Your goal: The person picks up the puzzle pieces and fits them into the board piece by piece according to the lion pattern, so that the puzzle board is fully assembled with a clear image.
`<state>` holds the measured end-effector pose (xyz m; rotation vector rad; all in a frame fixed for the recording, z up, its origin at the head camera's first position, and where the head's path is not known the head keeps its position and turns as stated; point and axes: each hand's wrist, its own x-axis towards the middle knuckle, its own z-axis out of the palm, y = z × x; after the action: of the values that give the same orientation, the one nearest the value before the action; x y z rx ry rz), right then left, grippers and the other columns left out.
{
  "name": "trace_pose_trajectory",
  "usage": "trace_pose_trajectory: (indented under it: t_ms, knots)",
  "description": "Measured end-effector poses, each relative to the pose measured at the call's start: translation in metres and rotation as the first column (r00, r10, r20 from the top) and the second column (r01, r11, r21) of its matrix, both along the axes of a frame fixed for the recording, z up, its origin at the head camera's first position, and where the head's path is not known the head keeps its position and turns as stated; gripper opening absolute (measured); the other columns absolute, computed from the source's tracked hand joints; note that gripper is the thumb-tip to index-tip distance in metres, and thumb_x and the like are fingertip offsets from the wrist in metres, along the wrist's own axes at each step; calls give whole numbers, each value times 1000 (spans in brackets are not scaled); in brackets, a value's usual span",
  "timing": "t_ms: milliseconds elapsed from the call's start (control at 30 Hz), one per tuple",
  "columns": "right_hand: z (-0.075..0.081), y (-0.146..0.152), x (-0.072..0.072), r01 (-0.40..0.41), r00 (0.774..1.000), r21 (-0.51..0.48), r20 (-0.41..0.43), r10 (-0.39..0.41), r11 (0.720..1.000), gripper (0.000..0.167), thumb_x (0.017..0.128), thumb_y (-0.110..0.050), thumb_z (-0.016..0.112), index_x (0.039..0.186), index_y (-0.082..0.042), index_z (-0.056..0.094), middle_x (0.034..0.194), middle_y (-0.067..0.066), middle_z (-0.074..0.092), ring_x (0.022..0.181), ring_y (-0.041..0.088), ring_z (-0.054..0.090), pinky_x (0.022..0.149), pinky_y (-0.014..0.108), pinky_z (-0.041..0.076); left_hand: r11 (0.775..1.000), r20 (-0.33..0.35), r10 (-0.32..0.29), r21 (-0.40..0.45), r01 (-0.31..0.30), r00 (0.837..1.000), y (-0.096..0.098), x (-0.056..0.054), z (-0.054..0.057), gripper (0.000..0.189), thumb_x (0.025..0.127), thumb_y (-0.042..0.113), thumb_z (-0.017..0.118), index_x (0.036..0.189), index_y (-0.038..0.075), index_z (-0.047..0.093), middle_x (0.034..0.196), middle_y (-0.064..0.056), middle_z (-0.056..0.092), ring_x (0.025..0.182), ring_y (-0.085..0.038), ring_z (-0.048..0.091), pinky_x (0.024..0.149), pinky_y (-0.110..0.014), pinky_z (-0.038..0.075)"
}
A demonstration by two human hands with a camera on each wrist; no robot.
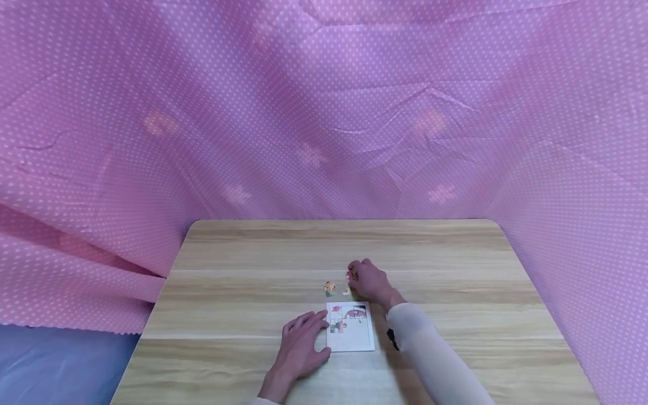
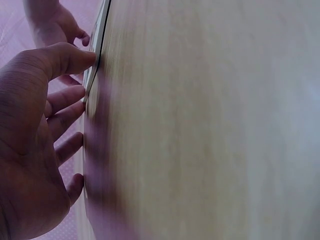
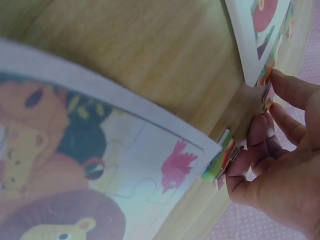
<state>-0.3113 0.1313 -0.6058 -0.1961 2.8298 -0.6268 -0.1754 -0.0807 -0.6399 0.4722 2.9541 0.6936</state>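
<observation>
A white puzzle board [image 1: 356, 337] lies on the table, with several pieces set in its upper and left parts. My left hand [image 1: 304, 343] rests at its left edge, fingers spread and thumb by the lower corner. In the left wrist view the thumb [image 2: 75, 59] touches the board's edge [image 2: 102, 30]. Beyond the board, my right hand [image 1: 372, 281] bends its fingers around a small orange puzzle piece [image 1: 353, 274]. Colourful pieces [image 3: 220, 157] also lie by its lower fingers in the right wrist view. A loose puzzle piece [image 1: 329, 288] lies to the left of that hand.
The wooden table [image 1: 228, 304] has rounded far corners. Pink dotted cloth [image 1: 324, 112] hangs behind it and at both sides. In the right wrist view, a large animal picture [image 3: 75, 150] fills the lower left, and a white frame corner [image 3: 248, 70] shows at the upper right.
</observation>
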Motion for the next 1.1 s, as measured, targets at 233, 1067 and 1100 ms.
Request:
trace_pose_trajectory:
  t_ms: [233,1067,1100]
  knots:
    - [-1,-1,5,22,1000,-84,-10,-23,996,32,91,-25,66,120,-19,56,110,6,53,86,20,56,77,41,51,1000,-9,-10,6,10,1000,-3,4,0,47,75,41,71,119,27,63,148,12,47,136,-23,41,105,-55,29]
    - [-12,-3,4,197,973,-353,-47,-228,915,18,96,-19,57,112,-23,66,89,-1,68,74,12,60,65,26,49,1000,21,-28,-1,28,999,-11,-13,-1,48,76,43,70,121,28,61,149,12,45,138,-22,39,107,-55,28]
    - [-12,-4,4,208,969,-361,-49,-241,909,18,96,-21,57,111,-24,66,89,-1,67,74,12,60,65,26,49,1000,19,-30,0,30,999,-12,-15,-1,49,75,43,70,121,28,61,149,12,45,138,-22,39,107,-55,28]
